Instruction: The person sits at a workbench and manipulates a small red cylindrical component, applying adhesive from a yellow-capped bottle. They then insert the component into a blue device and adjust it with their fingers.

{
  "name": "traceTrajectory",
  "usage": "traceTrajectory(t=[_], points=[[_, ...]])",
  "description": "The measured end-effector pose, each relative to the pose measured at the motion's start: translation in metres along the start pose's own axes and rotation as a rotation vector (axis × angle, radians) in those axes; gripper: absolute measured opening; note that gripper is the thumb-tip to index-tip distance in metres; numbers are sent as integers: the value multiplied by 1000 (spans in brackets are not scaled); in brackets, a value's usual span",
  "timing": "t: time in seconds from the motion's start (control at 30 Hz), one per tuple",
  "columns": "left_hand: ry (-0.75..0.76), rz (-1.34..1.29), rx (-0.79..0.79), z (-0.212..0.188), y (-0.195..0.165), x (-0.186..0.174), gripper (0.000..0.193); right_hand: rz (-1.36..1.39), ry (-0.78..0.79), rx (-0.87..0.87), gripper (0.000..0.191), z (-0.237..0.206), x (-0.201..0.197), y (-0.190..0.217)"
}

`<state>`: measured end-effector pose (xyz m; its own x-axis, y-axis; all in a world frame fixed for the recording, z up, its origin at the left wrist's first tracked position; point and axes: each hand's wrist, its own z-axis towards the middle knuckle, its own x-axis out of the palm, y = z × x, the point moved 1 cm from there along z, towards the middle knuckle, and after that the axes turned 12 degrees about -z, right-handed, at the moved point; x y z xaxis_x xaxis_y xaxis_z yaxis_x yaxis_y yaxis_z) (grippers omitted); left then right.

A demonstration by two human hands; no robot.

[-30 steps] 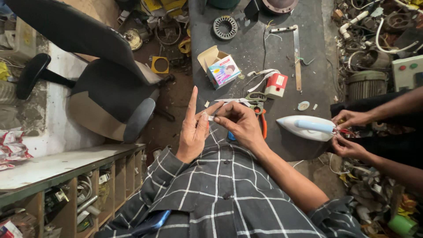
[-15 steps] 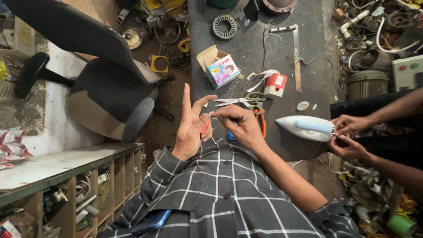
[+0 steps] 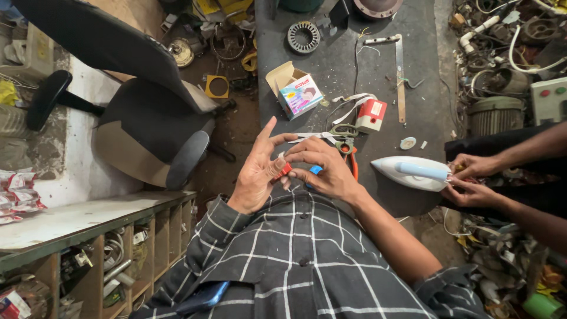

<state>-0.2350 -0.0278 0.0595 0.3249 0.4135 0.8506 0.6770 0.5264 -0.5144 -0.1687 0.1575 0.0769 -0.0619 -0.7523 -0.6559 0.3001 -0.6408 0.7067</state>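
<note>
Hands meet over the bench edge, working small red and blue pieces.

Left hand (image 3: 258,171) pinches a red piece (image 3: 283,171) between thumb and fingers, its forefinger raised. Right hand (image 3: 323,170) closes loosely round a blue piece (image 3: 316,170), fingertips touching the left hand. Scissors (image 3: 341,137) lie on the dark bench (image 3: 378,71) just beyond, near a red-and-white box (image 3: 371,114) and an open carton (image 3: 295,91). At right, another person's hands (image 3: 472,180) hold the rear of a white iron (image 3: 410,172).
</note>
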Motion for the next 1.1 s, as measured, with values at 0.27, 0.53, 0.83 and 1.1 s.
traceTrajectory(t=[0.27,0.53,0.83,1.1], points=[[-36,104,67,-1,6,0,73,-172,-129,-10,33,-10,-4,-2],[-34,52,29,-2,4,2,75,-51,-259,223,17,-15,-3,-4],[-57,66,37,-2,8,1,76,198,-265,325,25,-15,9,-7],[-53,107,108,1,7,3,78,496,-240,319,35,-22,21,-18]])
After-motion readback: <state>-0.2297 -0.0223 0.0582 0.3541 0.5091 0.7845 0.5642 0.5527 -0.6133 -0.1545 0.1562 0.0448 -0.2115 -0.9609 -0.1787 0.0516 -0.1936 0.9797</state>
